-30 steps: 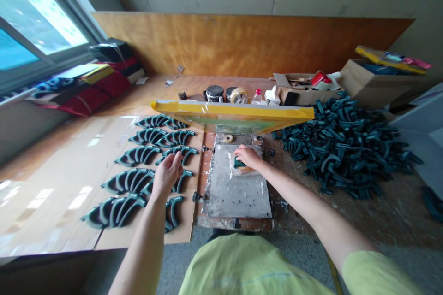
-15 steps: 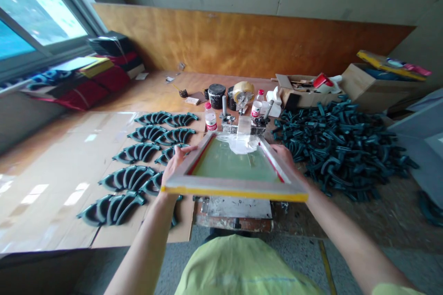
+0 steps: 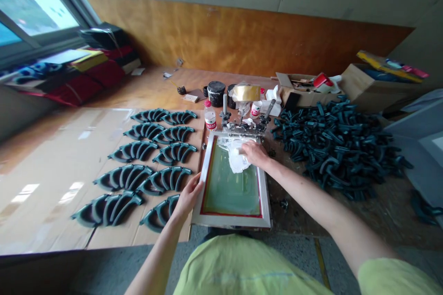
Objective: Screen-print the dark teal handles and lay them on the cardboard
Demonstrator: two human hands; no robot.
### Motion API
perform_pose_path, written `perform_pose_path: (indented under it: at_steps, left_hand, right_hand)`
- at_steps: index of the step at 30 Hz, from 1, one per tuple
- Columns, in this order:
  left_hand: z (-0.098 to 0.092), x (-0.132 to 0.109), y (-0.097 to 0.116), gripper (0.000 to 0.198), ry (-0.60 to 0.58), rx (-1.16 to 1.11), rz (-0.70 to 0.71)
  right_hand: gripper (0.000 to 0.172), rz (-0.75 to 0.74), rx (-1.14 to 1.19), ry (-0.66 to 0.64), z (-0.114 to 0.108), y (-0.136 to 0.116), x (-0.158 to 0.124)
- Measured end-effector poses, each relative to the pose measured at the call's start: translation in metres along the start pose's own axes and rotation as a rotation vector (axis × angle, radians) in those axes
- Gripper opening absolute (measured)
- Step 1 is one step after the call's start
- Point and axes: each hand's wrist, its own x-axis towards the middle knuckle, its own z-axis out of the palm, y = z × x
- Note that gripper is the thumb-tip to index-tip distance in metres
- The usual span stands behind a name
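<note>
Grasping an apparent scraper in the right hand amid white paint near the frame's far end; touching its left edge with the left hand, unclear if clasping; presumably spreading, next needing even pressure.

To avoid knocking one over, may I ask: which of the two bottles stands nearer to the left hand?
The bottle left of both metal posts, by the frame's far left corner; the other shows between the posts.

The rectangular silvery metal frame with green mesh has tipped down flat, the bare left hand lowering with it at nine o'clock. The bare right hand has moved from three o'clock to the white paste near twelve, its grip hard to make out.
</note>
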Motion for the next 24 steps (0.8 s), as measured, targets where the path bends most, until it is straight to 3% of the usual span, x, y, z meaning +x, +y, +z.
perform_pose_path:
  at_steps: [3, 6, 8, 11, 13, 16, 20, 24]
  left_hand:
    - [0.000, 0.000, -0.002, 0.076, -0.008, -0.012, 0.012]
    - [0.001, 0.000, -0.003, 0.073, 0.008, 0.006, 0.019]
    - [0.001, 0.001, -0.004, 0.072, 0.023, 0.029, 0.025]
    - [0.000, 0.001, -0.003, 0.072, 0.023, 0.040, 0.029]
    - [0.000, 0.000, -0.002, 0.072, 0.015, 0.036, 0.021]
    - [0.001, -0.001, 0.000, 0.072, 0.017, 0.044, 0.012]
    - [0.000, -0.005, 0.007, 0.072, -0.005, -0.001, -0.007]
    - [-0.006, -0.015, 0.032, 0.080, -0.039, -0.073, -0.024]
  right_hand:
    - [0.024, -0.231, 0.046, -0.025, -0.004, 0.003, -0.030]
    - [0.025, -0.355, 0.106, -0.100, -0.016, 0.008, -0.036]
    - [0.020, -0.308, 0.120, -0.102, -0.018, 0.007, -0.029]
    - [0.019, -0.160, 0.087, 0.042, -0.004, -0.003, -0.027]
    - [0.025, -0.168, 0.066, 0.123, 0.010, -0.011, -0.037]
    - [0.027, -0.259, 0.099, 0.127, 0.018, -0.014, -0.052]
    - [0.021, -0.135, 0.208, 0.118, -0.004, -0.004, -0.029]
    - [0.059, 0.126, 0.234, 0.152, -0.033, 0.007, 0.025]
